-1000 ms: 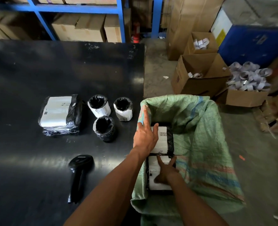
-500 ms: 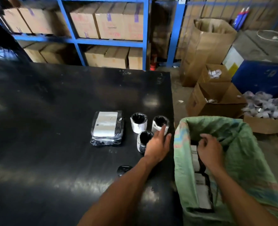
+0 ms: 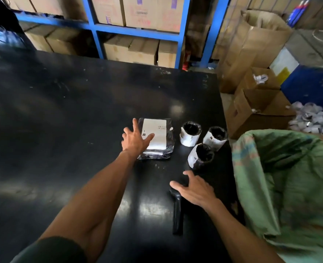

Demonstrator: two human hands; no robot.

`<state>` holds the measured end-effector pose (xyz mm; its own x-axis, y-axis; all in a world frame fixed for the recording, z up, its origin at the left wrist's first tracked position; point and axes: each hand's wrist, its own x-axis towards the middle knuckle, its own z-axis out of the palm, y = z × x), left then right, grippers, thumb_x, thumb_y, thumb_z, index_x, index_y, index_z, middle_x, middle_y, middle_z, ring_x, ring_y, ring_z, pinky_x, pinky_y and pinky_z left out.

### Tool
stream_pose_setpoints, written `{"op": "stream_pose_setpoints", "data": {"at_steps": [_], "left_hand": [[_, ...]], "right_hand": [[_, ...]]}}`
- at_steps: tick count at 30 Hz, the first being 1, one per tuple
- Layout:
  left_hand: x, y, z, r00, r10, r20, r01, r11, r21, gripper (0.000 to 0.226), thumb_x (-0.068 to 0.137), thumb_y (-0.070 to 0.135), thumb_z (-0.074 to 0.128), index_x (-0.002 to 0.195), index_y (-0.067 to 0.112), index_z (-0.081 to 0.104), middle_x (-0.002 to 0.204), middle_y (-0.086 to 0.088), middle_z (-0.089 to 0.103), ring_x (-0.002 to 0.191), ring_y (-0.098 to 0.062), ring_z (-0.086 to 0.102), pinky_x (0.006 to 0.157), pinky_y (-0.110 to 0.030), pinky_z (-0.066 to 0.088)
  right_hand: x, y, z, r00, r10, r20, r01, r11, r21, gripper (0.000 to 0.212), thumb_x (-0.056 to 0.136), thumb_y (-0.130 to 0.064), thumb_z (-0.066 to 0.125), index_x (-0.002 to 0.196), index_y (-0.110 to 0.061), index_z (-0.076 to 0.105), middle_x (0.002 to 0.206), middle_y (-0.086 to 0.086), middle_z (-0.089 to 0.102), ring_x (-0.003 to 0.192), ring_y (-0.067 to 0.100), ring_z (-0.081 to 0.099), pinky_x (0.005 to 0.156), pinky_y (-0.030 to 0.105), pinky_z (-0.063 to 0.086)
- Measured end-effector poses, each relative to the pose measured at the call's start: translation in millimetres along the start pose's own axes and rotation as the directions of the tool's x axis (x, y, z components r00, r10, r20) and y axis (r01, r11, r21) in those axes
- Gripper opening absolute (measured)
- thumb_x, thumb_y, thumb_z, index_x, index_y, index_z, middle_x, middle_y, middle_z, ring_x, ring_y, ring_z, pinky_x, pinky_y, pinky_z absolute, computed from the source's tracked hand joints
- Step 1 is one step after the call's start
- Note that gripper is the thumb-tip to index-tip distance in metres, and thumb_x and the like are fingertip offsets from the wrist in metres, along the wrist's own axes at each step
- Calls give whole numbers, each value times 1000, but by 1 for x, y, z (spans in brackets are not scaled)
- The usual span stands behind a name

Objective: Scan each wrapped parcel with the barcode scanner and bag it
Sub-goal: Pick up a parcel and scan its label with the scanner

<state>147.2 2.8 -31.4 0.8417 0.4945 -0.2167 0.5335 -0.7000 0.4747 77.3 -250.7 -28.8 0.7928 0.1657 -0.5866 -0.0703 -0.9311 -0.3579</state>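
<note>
Item: flat parcel (image 3: 157, 138), glossy black film with white label face-up, lying under the spread fingers of the left hand (image 3: 135, 140); lift it label-up and steady so the barcode scanner (image 3: 176, 211) reads cleanly. Right hand (image 3: 195, 189) open, fingers splayed over the scanner's black plastic head (contact apparently not yet made), with three squat film-wrapped rolls (image 3: 202, 143) just beyond it, woven green sack (image 3: 282, 179) to its right.

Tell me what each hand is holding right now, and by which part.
Nothing is held. The left hand lies spread on the flat parcel; the right hand reaches, fingers open, over the scanner.
</note>
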Motion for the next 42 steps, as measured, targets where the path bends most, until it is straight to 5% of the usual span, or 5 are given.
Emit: {"op": "stream_pose_setpoints", "data": {"at_steps": [5, 13, 24, 31, 42], "left_hand": [[34, 2, 1, 982, 8, 188, -12, 1000, 20, 112, 81, 78, 56, 160, 33, -10, 147, -27, 34, 132, -45, 44, 105, -55, 41], [67, 7, 7, 924, 39, 382, 35, 982, -185, 143, 58, 65, 87, 154, 48, -18, 148, -18, 45, 129, -40, 50, 104, -48, 45], [12, 1, 5, 987, 126, 96, -83, 927, -365, 114, 55, 54, 92, 149, 50, 27, 120, -7, 64, 114, -30, 60, 98, -40, 49], [-31, -5, 3, 990, 139, 8, -129, 937, -324, 110, 61, 52, 91, 147, 59, 24, 114, -4, 51, 100, -31, 64, 89, -38, 53], [-60, -6, -5, 982, 188, -33, -188, 927, -324, 107, 61, 54, 88, 145, 62, 23, 120, -3, 50, 103, -29, 63, 91, -38, 54]], "right_hand": [[10, 0, 33, 973, 138, 184, -158, 982, 99, 118, 65, -62, 81, 160, -31, 17, 151, 14, 45, 138, 32, 48, 110, 35, 41], [33, 7, 24, 987, 118, 112, -155, 895, 419, 84, 63, -18, 83, 138, -40, 53, 127, -5, 65, 104, 12, 65, 83, 22, 52], [29, -40, -55, 979, 55, -195, 159, 391, 907, 45, 94, -4, 59, 131, -28, 52, 87, 16, 69, 68, 29, 67, 69, 48, 63], [9, -65, -67, 931, 60, -360, 248, 620, 745, 37, 95, -62, 53, 117, -34, 45, 78, 11, 69, 45, 26, 57, 40, 30, 43], [-27, -62, -64, 883, -5, -470, 340, 697, 631, 31, 97, -58, 54, 114, -34, 45, 85, 10, 73, 56, 31, 69, 42, 32, 49]]}}
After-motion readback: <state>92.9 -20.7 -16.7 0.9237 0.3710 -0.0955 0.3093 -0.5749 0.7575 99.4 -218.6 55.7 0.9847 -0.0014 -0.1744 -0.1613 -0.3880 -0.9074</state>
